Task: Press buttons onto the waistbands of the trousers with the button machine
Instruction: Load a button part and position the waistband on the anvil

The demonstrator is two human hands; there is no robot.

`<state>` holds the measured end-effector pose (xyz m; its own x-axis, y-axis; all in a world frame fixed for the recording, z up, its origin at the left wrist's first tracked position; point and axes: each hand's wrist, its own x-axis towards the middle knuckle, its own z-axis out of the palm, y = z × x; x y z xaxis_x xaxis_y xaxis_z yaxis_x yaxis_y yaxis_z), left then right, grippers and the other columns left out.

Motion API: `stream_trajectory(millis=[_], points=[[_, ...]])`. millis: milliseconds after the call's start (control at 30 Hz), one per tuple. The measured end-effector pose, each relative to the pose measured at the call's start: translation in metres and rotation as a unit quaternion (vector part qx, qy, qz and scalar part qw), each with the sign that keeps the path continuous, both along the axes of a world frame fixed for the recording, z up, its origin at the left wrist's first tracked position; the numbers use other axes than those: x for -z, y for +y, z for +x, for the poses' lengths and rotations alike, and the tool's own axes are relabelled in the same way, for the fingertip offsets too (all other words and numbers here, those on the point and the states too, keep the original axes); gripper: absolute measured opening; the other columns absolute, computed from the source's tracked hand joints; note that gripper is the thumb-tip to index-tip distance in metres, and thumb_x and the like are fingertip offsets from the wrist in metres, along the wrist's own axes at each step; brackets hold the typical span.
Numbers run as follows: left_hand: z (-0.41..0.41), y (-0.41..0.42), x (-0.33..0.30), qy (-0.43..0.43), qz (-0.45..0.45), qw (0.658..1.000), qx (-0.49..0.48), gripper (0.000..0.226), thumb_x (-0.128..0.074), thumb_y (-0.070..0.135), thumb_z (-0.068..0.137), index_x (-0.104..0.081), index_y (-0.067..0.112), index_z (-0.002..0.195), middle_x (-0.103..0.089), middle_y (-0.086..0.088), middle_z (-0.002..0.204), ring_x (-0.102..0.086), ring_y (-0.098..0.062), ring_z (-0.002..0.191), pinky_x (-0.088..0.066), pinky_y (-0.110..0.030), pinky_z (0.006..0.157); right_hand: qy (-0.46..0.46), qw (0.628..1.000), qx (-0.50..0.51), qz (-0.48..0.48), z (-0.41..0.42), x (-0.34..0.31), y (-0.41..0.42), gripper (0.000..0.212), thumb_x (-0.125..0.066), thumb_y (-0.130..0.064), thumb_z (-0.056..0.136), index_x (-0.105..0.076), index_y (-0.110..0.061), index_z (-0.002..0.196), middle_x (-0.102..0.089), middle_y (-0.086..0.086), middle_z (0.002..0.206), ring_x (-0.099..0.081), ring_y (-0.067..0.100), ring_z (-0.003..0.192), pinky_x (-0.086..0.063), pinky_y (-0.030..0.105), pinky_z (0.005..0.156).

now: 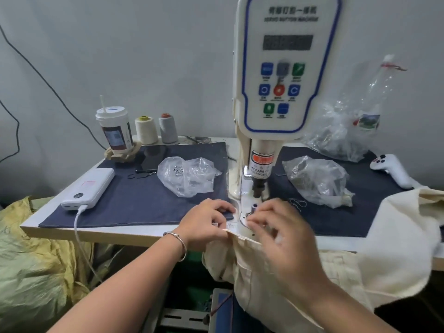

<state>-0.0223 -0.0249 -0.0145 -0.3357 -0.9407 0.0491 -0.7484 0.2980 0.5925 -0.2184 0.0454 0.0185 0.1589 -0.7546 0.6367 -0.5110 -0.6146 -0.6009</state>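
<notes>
The white button machine point(283, 75) stands at the table's middle, its black punch point(258, 188) above a small metal die point(254, 207). Cream trousers point(254, 272) hang over the front edge below the die, waistband point(240, 236) at the table edge. My left hand point(206, 223) pinches the waistband's left end. My right hand point(281, 234), blurred, hovers just right of the die with its fingers curled; whether it holds anything cannot be seen.
Clear bags of buttons point(189, 175) point(317, 181) lie on dark cloth mats point(134, 195) either side of the machine. A power bank point(90, 188), a cup point(115, 131), two thread cones point(146, 129), a phone point(151, 157) sit left. More cream fabric point(403, 236) is piled right.
</notes>
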Motion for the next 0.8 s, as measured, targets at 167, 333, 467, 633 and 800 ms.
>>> stream_trajectory(millis=[167,333,467,633,800], points=[[-0.003,-0.005,0.006,0.007,0.023,1.000,-0.014,0.030,-0.064,0.034,0.056,-0.053,0.008,0.048,-0.057,0.029,0.119,-0.047,-0.002,0.109,-0.040,-0.027,0.091,-0.097,0.984,0.086,0.125,-0.051,0.003,-0.044,0.016,-0.074,-0.007,0.082,-0.069,-0.019,0.073,-0.066,-0.008,0.077,-0.059,0.005,0.073,-0.043,0.009,0.066],[-0.007,0.000,0.004,0.024,0.034,0.999,-0.023,0.024,-0.064,0.031,0.056,-0.048,0.016,0.045,-0.057,0.030,0.119,-0.045,0.004,0.109,-0.041,-0.028,0.096,-0.082,0.984,0.047,0.148,-0.038,0.008,-0.071,0.010,-0.075,-0.005,0.080,-0.070,-0.009,0.072,-0.067,-0.002,0.073,-0.057,0.004,0.066,-0.040,0.011,0.065],[-0.009,-0.002,0.002,0.015,0.026,0.999,-0.014,0.042,-0.072,0.009,0.068,-0.042,0.023,0.042,-0.057,0.028,0.121,-0.046,0.000,0.111,-0.040,-0.027,0.096,-0.059,0.987,-0.006,0.150,-0.028,0.008,-0.077,0.008,-0.076,-0.005,0.078,-0.070,-0.006,0.073,-0.064,0.000,0.072,-0.051,0.005,0.060,-0.039,0.013,0.063],[-0.007,-0.003,0.005,0.015,0.015,1.000,-0.015,0.041,-0.073,0.009,0.068,-0.043,0.021,0.043,-0.058,0.027,0.121,-0.047,-0.002,0.111,-0.041,-0.029,0.096,-0.061,0.985,-0.035,0.158,-0.021,0.008,-0.080,0.011,-0.078,-0.002,0.076,-0.068,-0.004,0.071,-0.060,0.000,0.076,-0.051,0.005,0.061,-0.038,0.012,0.064],[-0.007,-0.002,0.006,0.022,0.014,1.000,-0.017,0.029,-0.071,0.008,0.068,-0.049,0.011,0.049,-0.058,0.028,0.120,-0.046,-0.001,0.110,-0.041,-0.030,0.096,-0.062,0.984,-0.044,0.163,-0.023,0.006,-0.081,0.017,-0.079,-0.001,0.075,-0.065,-0.010,0.070,-0.057,-0.002,0.078,-0.051,0.003,0.060,-0.036,0.010,0.061]])
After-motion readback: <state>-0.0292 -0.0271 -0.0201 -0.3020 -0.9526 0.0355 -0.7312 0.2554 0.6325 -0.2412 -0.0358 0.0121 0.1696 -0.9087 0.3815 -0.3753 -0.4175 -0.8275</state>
